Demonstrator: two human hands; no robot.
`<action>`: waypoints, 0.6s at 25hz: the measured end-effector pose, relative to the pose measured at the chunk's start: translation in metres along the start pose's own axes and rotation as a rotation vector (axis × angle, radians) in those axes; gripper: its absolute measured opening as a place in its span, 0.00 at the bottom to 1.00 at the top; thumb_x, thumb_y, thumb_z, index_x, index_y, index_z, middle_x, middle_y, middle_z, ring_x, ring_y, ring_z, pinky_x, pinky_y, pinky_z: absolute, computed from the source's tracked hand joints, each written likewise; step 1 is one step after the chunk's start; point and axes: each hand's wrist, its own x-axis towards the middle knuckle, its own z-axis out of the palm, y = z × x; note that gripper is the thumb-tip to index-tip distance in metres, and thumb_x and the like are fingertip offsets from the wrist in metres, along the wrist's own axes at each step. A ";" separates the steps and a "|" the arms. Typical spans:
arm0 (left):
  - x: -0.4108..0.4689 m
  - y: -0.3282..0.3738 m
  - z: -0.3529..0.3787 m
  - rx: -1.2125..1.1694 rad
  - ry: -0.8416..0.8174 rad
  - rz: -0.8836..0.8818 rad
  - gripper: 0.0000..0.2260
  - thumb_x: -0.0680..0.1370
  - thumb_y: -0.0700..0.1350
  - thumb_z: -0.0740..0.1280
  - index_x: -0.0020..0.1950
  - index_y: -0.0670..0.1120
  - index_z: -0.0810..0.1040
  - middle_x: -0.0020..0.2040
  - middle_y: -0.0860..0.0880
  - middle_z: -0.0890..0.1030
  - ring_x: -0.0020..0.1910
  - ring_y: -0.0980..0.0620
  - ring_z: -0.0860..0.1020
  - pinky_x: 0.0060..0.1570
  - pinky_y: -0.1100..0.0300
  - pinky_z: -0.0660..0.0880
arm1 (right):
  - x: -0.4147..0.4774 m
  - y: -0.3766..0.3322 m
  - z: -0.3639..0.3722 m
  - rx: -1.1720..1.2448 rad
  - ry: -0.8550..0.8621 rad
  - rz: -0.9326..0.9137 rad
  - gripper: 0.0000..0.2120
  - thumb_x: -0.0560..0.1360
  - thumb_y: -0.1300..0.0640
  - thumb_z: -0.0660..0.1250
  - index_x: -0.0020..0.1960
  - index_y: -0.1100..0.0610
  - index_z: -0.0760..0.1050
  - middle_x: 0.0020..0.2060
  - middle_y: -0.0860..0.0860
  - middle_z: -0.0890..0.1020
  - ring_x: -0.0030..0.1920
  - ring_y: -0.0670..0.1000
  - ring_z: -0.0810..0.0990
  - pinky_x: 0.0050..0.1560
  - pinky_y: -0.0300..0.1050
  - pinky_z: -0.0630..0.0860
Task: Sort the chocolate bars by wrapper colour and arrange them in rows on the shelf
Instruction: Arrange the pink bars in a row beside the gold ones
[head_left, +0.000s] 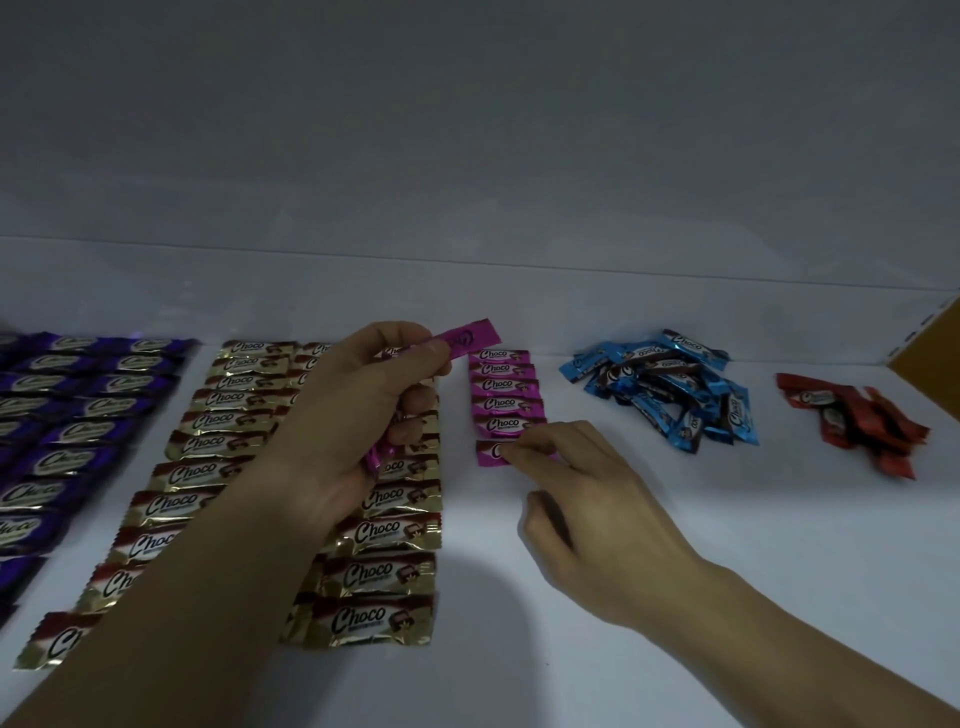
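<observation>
On the white shelf, purple bars lie in rows at the far left and gold bars in rows beside them. A single column of pink bars runs down the middle. My left hand hovers over the gold rows and grips several pink bars; one sticks out past the thumb. My right hand pinches the nearest pink bar at the bottom of the pink column, flat on the shelf.
A loose heap of blue bars lies right of the pink column, and a smaller heap of red bars further right. A cardboard box corner shows at the far right edge. The shelf's back wall rises behind.
</observation>
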 end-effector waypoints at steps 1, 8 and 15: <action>-0.001 0.001 0.000 0.026 0.006 0.012 0.03 0.78 0.39 0.70 0.51 0.44 0.80 0.38 0.49 0.81 0.30 0.55 0.69 0.23 0.65 0.64 | 0.000 0.000 0.000 -0.001 -0.002 0.002 0.20 0.75 0.59 0.63 0.66 0.55 0.78 0.59 0.47 0.76 0.59 0.49 0.74 0.54 0.49 0.77; -0.001 -0.005 0.001 0.304 0.030 0.171 0.05 0.79 0.40 0.69 0.50 0.47 0.85 0.32 0.54 0.81 0.26 0.58 0.69 0.23 0.68 0.65 | 0.006 -0.005 -0.008 0.265 0.148 0.118 0.17 0.76 0.57 0.66 0.65 0.48 0.76 0.56 0.40 0.78 0.57 0.45 0.76 0.53 0.36 0.72; -0.016 -0.018 0.022 0.708 -0.244 0.329 0.06 0.76 0.39 0.73 0.43 0.50 0.85 0.36 0.52 0.83 0.35 0.55 0.79 0.35 0.67 0.73 | 0.021 0.001 -0.023 0.909 0.203 0.342 0.14 0.72 0.66 0.75 0.52 0.51 0.81 0.44 0.49 0.86 0.46 0.50 0.85 0.51 0.57 0.81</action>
